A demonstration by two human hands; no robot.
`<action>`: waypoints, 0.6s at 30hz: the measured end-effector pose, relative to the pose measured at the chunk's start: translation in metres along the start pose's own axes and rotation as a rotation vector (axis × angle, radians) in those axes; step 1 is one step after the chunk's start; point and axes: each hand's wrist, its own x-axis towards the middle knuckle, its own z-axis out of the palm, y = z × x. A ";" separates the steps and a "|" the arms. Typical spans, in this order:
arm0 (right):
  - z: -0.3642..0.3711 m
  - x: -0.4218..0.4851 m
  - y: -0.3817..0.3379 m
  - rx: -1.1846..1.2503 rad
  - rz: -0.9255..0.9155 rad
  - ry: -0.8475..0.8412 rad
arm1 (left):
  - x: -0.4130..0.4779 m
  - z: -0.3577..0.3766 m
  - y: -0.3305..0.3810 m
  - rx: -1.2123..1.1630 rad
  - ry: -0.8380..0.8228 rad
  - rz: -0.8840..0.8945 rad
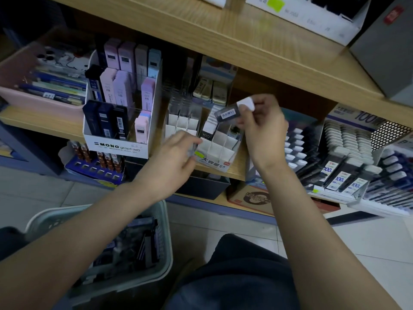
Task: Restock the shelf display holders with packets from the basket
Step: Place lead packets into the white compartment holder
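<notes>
A person's right hand (pixel 261 130) pinches a dark packet (pixel 228 114) with a white cap between thumb and fingers, holding it tilted just above a white cardboard display holder (pixel 220 148) with divided slots on a wooden shelf (pixel 237 170). The left hand (pixel 172 162) is at the holder's near left corner, its fingers blurred, so whether they grip anything cannot be told. Nearer and to the left, a pale plastic basket (pixel 166 231) of dark packets sits on the tiled floor. A white MONO box (pixel 118 146) stands left of the holder.
</notes>
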 end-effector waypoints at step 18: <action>0.039 0.006 0.025 -0.403 -0.157 -0.289 | 0.003 0.022 -0.020 0.308 -0.113 0.257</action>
